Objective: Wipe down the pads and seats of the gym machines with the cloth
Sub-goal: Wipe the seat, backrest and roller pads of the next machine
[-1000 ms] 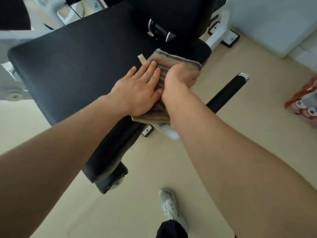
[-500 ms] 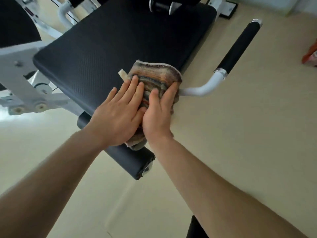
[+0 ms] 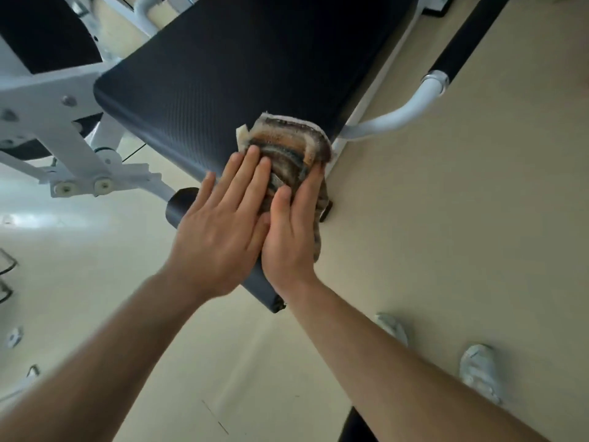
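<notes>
Cloth (image 3: 288,148), striped and folded thick, is pressed onto the near right corner of the black seat (image 3: 239,68), its lower part draped over the edge toward the roller pad (image 3: 178,207) below. Soft and light it looks, likely to bunch or slide unless held flat, so a broad palm press would be judged better than a pinch. The left hand (image 3: 220,231) is laid flat, fingers straight and close together, tips on the cloth. The right hand (image 3: 291,231) is spread alongside, touching the left, thumb and fingers flat on the cloth. Nothing is pinched. Beyond, a white handle bar (image 3: 398,114) is seen.
</notes>
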### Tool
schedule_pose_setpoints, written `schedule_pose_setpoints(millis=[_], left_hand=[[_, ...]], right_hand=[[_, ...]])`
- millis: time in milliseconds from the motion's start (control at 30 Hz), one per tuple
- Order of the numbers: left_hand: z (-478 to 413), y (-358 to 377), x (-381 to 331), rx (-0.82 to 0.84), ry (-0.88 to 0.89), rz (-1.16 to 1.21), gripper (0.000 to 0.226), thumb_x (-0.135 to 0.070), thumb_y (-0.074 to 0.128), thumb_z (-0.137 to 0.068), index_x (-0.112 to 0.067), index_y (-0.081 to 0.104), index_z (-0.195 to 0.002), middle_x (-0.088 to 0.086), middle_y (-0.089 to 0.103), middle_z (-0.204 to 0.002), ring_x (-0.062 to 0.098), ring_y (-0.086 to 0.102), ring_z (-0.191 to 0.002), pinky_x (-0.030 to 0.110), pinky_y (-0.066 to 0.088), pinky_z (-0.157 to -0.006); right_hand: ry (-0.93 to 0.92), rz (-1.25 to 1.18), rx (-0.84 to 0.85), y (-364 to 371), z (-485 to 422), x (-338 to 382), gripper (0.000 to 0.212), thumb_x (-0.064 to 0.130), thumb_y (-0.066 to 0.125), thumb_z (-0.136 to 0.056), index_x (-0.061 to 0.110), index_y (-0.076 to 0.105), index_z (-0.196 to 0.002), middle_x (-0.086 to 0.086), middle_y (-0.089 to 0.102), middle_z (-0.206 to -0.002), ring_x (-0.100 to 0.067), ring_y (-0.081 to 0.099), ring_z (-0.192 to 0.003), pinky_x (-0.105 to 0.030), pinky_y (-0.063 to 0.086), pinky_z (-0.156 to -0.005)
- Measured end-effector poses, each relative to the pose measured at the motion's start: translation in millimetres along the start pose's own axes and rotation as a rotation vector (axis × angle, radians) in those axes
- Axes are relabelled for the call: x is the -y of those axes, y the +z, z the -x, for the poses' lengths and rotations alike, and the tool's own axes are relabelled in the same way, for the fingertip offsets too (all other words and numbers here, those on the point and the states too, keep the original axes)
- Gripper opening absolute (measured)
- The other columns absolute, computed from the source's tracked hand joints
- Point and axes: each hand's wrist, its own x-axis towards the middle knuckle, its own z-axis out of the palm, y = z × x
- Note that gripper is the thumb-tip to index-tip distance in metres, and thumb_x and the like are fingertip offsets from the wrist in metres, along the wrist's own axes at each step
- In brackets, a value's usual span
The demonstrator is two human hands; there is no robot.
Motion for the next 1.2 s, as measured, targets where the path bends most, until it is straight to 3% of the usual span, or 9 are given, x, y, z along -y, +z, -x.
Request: schedule_pose_setpoints(millis=[167, 300, 500, 567, 667, 867, 1000, 1067, 1200], left_hand=[[-53.8, -3.7, 5.0, -0.09, 0.022, 0.118, 0.067, -0.049, 0.004, -0.1, -0.019, 0.019, -0.158, 0.002, 0.014, -0.167, 0.018, 0.008, -0.155, 0.05, 0.002, -0.125], [-87.0, -5.1, 4.8, -0.155, 0.138, 0.115, 0.062, -0.045, 0.016, -0.103, -0.015, 0.024, -0.157, 0.005, 0.021, -0.165, 0.019, 0.013, -0.154, 0.045, -0.003, -0.123], [-18.5, 57.9, 4.1, -0.574, 0.164, 0.261, 0.052, -0.032, 0.029, -0.105, -0.009, 0.04, -0.151, 0.009, 0.036, -0.159, 0.026, 0.025, -0.151, 0.054, 0.017, -0.122], [-8.2, 83.2, 5.9, -0.67, 0.138, 0.323, 0.056, -0.035, 0.024, -0.105, -0.006, 0.034, -0.152, 0.013, 0.03, -0.161, 0.03, 0.02, -0.153, 0.057, 0.019, -0.121], [-5.0, 111.5, -4.1, -0.764, 0.029, 0.461, 0.061, -0.039, 0.017, -0.105, -0.004, 0.019, -0.155, 0.014, 0.017, -0.165, 0.03, 0.01, -0.155, 0.057, 0.015, -0.122], [-40.8, 117.5, -59.3, -1.08, -0.255, 0.935, 0.063, -0.03, 0.019, -0.103, 0.002, 0.011, -0.156, 0.013, 0.006, -0.167, 0.022, 0.001, -0.156, 0.049, 0.007, -0.125], [-61.6, 100.3, -65.9, -1.17, -0.481, 1.348, 0.056, -0.034, 0.017, -0.107, -0.021, 0.005, -0.16, -0.013, -0.003, -0.168, -0.005, -0.01, -0.15, 0.036, -0.002, -0.126], [-69.8, 94.7, -46.9, -1.205, -0.519, 1.472, 0.056, -0.038, 0.015, -0.106, -0.025, 0.005, -0.16, -0.017, -0.002, -0.167, -0.007, -0.009, -0.149, 0.034, -0.004, -0.126], [-83.4, 82.0, 5.9, -1.232, -0.628, 1.643, 0.057, -0.041, 0.014, -0.106, -0.021, 0.007, -0.16, -0.01, 0.002, -0.168, 0.004, -0.003, -0.153, 0.038, 0.0, -0.126]], right_hand=[[0.057, -0.15, -0.068, -1.6, -58.3, -14.4, 0.068, 0.05, 0.032, -0.101, 0.029, 0.003, -0.159, 0.0, 0.012, -0.168, -0.015, 0.015, -0.154, -0.048, 0.019, -0.124], [0.008, -0.217, -0.096, -8.2, -69.8, -21.9, 0.066, 0.048, 0.028, -0.101, 0.023, 0.011, -0.16, -0.003, 0.022, -0.166, -0.016, 0.023, -0.152, -0.047, 0.021, -0.124], [-0.1, -0.29, 0.017, 9.1, -8.5, -59.1, 0.071, 0.051, 0.035, -0.101, 0.018, 0.011, -0.159, -0.007, 0.029, -0.162, -0.018, 0.034, -0.148, -0.047, 0.029, -0.121], [-0.221, -0.136, 0.08, 3.5, 5.8, -65.7, 0.072, 0.05, 0.03, -0.103, 0.016, 0.003, -0.16, -0.008, 0.019, -0.165, -0.022, 0.025, -0.152, -0.05, 0.026, -0.122], [-0.531, 0.413, 0.088, -18.4, -3.3, -59.7, 0.067, 0.043, 0.024, -0.105, 0.004, 0.01, -0.158, -0.018, 0.014, -0.166, -0.03, 0.014, -0.155, -0.054, 0.02, -0.122], [-0.941, 1.018, 0.435, -46.0, -48.8, -1.1, 0.049, 0.027, 0.032, -0.103, 0.01, 0.049, -0.145, -0.004, 0.05, -0.151, -0.02, 0.036, -0.146, -0.048, 0.028, -0.119], [-0.783, 1.306, 0.856, -11.0, -75.1, 43.1, 0.053, 0.031, 0.03, -0.105, 0.018, 0.032, -0.156, 0.005, 0.032, -0.163, -0.005, 0.024, -0.15, -0.028, 0.013, -0.125], [-0.668, 1.386, 0.985, 20.3, -86.6, 49.1, 0.053, 0.028, 0.031, -0.108, 0.018, 0.021, -0.159, 0.005, 0.019, -0.166, -0.004, 0.012, -0.152, -0.014, 0.0, -0.118], [-0.6, 1.403, 0.997, 77.1, -92.6, 42.8, 0.053, 0.029, 0.028, -0.108, 0.015, 0.021, -0.158, 0.001, 0.019, -0.167, -0.014, 0.013, -0.154, -0.022, 0.004, -0.119]])
